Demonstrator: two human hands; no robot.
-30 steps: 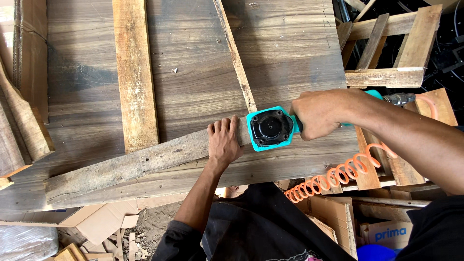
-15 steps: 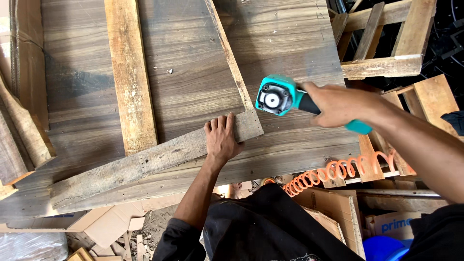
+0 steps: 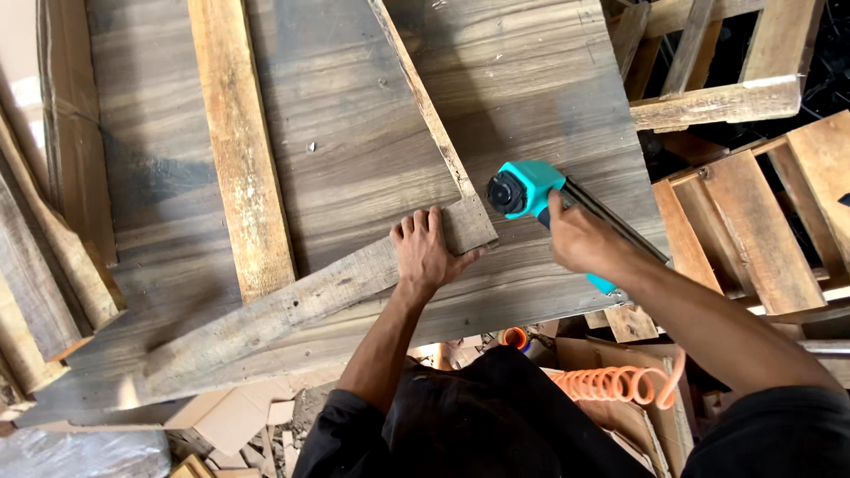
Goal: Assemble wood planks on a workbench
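Note:
My left hand (image 3: 427, 252) lies flat, fingers spread, on the right end of a grey weathered wooden strip (image 3: 292, 305) that runs diagonally across a large dark wood-grain panel (image 3: 354, 115). My right hand (image 3: 580, 239) grips the handle of a teal pneumatic nail gun (image 3: 522, 190). The gun's head points at the panel just right of the strip's end. An orange coiled air hose (image 3: 615, 382) hangs below my right forearm. A thin diagonal batten (image 3: 423, 97) and a wide pale plank (image 3: 237, 142) also lie on the panel.
Wooden pallets and frames (image 3: 735, 97) stand at the right. More planks (image 3: 44, 257) lean at the left edge. Cardboard scraps (image 3: 235, 416) and a cardboard box (image 3: 611, 358) lie below the panel's near edge.
My right hand has swung the nail gun from the strip's right end up and to the right, turning it sideways. My left hand stays pressed on the strip.

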